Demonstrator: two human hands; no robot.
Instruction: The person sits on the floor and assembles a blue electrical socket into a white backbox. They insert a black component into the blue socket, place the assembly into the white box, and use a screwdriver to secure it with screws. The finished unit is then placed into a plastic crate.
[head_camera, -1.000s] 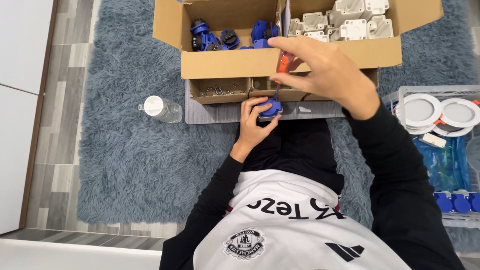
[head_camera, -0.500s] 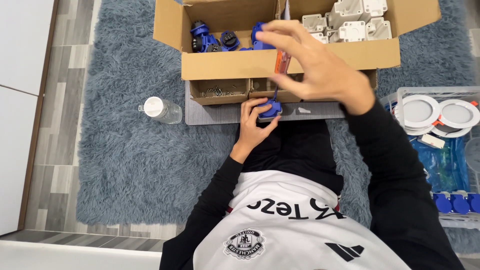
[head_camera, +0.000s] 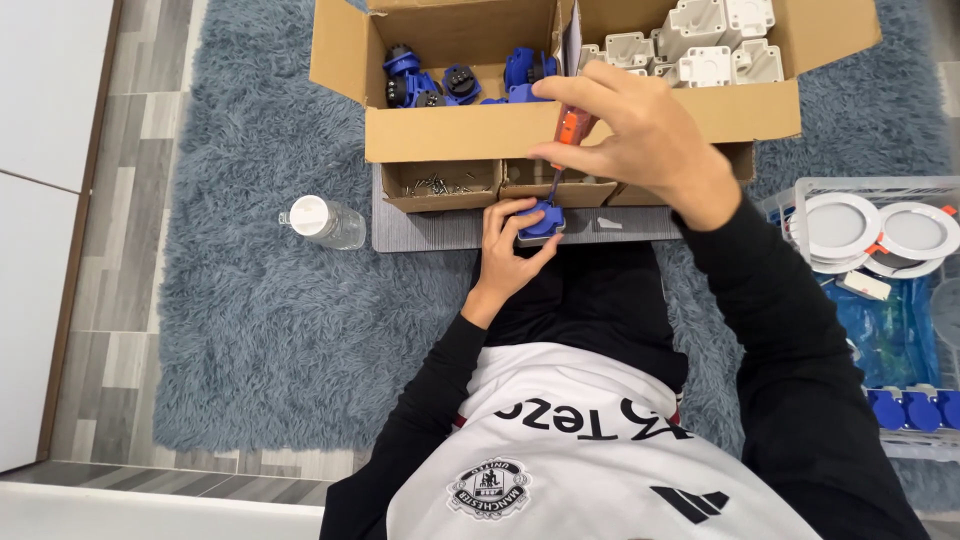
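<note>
1. A blue socket (head_camera: 541, 220) is held by the left hand (head_camera: 508, 250) on a grey board (head_camera: 420, 232) just before the cardboard box (head_camera: 470, 140).
2. An orange screwdriver (head_camera: 571, 130) is gripped by the right hand (head_camera: 640, 135); it has been lowered since a second ago, tip on the socket.

The person sits with both arms in long black sleeves reaching forward over the lap. The left hand (head_camera: 512, 245) is low and close to the body, palm down, wrist bent slightly, fingers and thumb curled in a loose grip around a small part. The right hand (head_camera: 640, 135) is raised higher and farther forward, back of the hand toward the camera, thumb and fingers pinched closed around an upright handle. The right forearm slopes down and back toward the right shoulder, elbow bent
</note>
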